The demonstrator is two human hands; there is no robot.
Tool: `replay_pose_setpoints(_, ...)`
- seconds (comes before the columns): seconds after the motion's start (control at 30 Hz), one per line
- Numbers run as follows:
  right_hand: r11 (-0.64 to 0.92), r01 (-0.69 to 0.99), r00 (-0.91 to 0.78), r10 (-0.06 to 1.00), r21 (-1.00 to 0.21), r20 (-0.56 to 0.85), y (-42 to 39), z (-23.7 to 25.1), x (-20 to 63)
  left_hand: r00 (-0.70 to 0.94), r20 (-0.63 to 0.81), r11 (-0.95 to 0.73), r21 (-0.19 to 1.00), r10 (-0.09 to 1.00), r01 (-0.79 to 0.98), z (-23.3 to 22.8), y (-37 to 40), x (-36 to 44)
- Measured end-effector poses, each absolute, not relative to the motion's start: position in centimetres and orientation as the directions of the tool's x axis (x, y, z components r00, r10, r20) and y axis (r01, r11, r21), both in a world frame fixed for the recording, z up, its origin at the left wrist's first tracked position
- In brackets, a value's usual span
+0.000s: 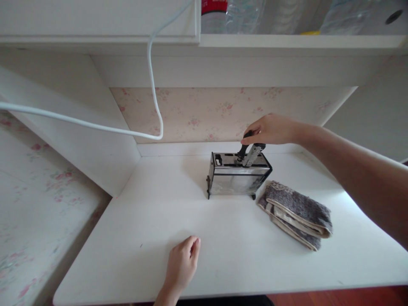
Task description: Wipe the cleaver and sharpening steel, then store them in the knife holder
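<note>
1. Your right hand [270, 128] reaches to the far middle of the table [153, 238] and closes its grip on a black handle [244, 148] that sticks up out of the steel block [237, 174].
2. Your fingers cover the top of that handle, so you cannot see its end; whatever hangs below it is hidden inside the block, and you cannot tell what kind of tool it is.
3. A second, silvery handle [254, 154] stands just beside the black one, touching or nearly touching your hand; it is hard to tell which.
4. Both handles lean a little to the right at their tops, and their long axes run nearly upright.
5. The block sits near the back wall with its long axis left to right. Its slotted top faces up, and its shiny front faces you.
6. Your left hand [183, 263] lies on the near edge of the table, palm down, fingers loosely curled, holding nothing; its wrist is cut off by the bottom of the view.
7. A folded grey cloth [296, 212] lies just to the right of the block, on the near side, touching or almost touching its corner.
8. A white cable [152, 85] hangs from the shelf [287, 41] above and runs off to the left.
9. Bottles [242, 15] on the shelf are cut off at the top edge.
</note>
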State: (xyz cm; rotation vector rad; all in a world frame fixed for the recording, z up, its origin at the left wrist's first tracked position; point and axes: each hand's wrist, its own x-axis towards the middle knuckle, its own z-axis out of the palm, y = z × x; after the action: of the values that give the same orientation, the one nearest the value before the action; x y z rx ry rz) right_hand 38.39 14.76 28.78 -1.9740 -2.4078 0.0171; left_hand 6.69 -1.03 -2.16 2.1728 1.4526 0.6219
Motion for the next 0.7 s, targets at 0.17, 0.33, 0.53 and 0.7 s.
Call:
replay_pose_setpoints(0.17, 0.265, 0.958, -0.268, 0.964, 0.105, 0.008, 16.0, 27.5, 38.0, 0.333, 0.113, -0.331, 0.601, 0.936, 0.728, -2.3, -1.1, 6.7)
replay_pose_setpoints(0.33, 0.28, 0.955, -0.279, 0.96, 0.099, -0.018, 16.4, 27.1, 38.6, 0.337, 0.082, -0.315, 0.608, 0.938, 0.729, -2.2, -1.0, 6.8)
replay_pose_setpoints(0.53, 0.167, 0.98, -0.141, 0.967, -0.11, 0.21, 13.5, 27.4, 40.3, 0.354, -0.056, -0.195, 0.75, 0.933, 0.632, -1.0, -0.5, 6.6)
replay_pose_setpoints(0.7, -0.023, 0.898, 0.252, 0.845, -0.438, 0.472, 9.2, 24.8, 44.4, 0.326, -0.124, -0.043, 0.887, 0.937, 0.46, 1.8, 2.0, 6.4)
